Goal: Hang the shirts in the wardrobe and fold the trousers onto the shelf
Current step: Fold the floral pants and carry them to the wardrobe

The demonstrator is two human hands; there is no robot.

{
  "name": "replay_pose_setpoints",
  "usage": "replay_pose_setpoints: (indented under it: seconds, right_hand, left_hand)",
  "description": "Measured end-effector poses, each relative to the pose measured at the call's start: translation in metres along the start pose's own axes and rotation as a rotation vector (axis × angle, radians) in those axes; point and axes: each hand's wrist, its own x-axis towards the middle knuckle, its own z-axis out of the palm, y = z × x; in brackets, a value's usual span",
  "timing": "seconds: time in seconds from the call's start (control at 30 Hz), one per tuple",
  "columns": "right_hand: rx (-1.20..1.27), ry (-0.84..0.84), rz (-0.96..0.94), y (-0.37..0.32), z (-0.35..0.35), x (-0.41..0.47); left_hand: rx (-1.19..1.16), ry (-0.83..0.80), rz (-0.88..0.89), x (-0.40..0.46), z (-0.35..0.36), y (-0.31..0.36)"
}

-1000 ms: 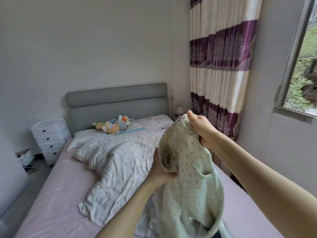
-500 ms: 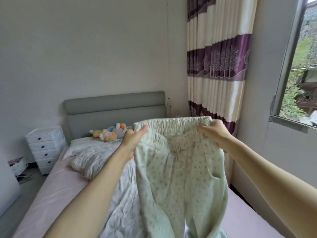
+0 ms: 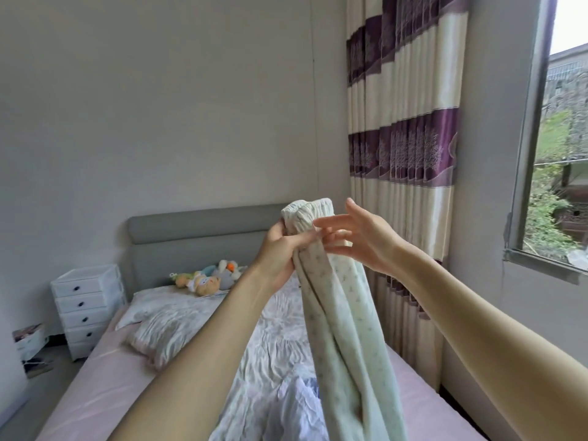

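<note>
A pair of pale green trousers (image 3: 343, 323) with a small print hangs in the air in front of me, folded lengthwise with the elastic waistband doubled at the top. My left hand (image 3: 280, 249) grips the gathered waistband, its fingers wrapped round it. My right hand (image 3: 359, 237) is just right of the waistband with fingers spread and mostly straight; its fingertips touch the fabric. The legs drop down over the bed. A light blue garment (image 3: 296, 405) lies crumpled on the bed below.
Below me is a bed with a pink sheet (image 3: 105, 386), a rumpled floral quilt (image 3: 273, 338), a pillow (image 3: 165, 332) and soft toys (image 3: 206, 278) by the grey headboard (image 3: 197, 230). A white drawer unit (image 3: 86, 310) stands left. A striped curtain (image 3: 404, 122) and window (image 3: 560, 148) are right.
The waistband was held stretched wide between both hands; now both hands have come together, the trousers are folded lengthwise, the left hand holds both sides and the right hand has loosened its grip.
</note>
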Motion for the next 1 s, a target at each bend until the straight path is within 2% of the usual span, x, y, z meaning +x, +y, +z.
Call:
replay_pose_setpoints:
  seconds: [0.07, 0.13, 0.2, 0.3, 0.37, 0.43, 0.5, 0.6, 0.7, 0.9, 1.0]
  right_hand:
    - [-0.017, 0.182, -0.108, -0.005, -0.014, 0.004]
    - [-0.204, 0.344, -0.167, -0.008, -0.033, 0.010]
    - [-0.293, 0.246, -0.123, -0.015, -0.047, 0.016]
    - [-0.138, -0.037, -0.062, -0.039, -0.054, 0.027]
    - [-0.115, -0.140, -0.089, -0.067, -0.048, 0.029]
    - [-0.132, -0.135, -0.130, -0.094, -0.038, 0.029]
    - [-0.198, -0.072, -0.190, -0.111, -0.020, 0.032]
    - [-0.454, 0.021, -0.328, -0.116, 0.027, 0.038]
    - [-0.624, 0.034, -0.460, -0.109, 0.077, 0.043]
    - [-0.371, -0.028, -0.609, -0.118, 0.192, 0.056]
    - [-0.245, -0.018, -0.621, -0.125, 0.234, 0.063]
  left_hand:
    - [-0.036, 0.040, 0.033, 0.007, 0.004, 0.007]
    - [-0.045, 0.053, 0.075, 0.015, 0.009, 0.020]
    - [-0.033, 0.011, 0.127, 0.025, 0.016, 0.038]
    - [-0.033, -0.090, 0.212, 0.038, 0.024, 0.074]
    - [-0.023, -0.133, 0.268, 0.045, 0.025, 0.097]
    - [0.030, -0.111, 0.309, 0.051, 0.024, 0.116]
    - [0.172, -0.016, 0.363, 0.055, 0.020, 0.129]
    - [0.392, 0.144, 0.389, 0.055, 0.001, 0.136]
    - [0.366, 0.267, 0.380, 0.042, -0.034, 0.144]
    - [0.350, 0.470, 0.589, 0.002, -0.117, 0.219]
    - [0.504, 0.499, 0.682, -0.016, -0.141, 0.253]
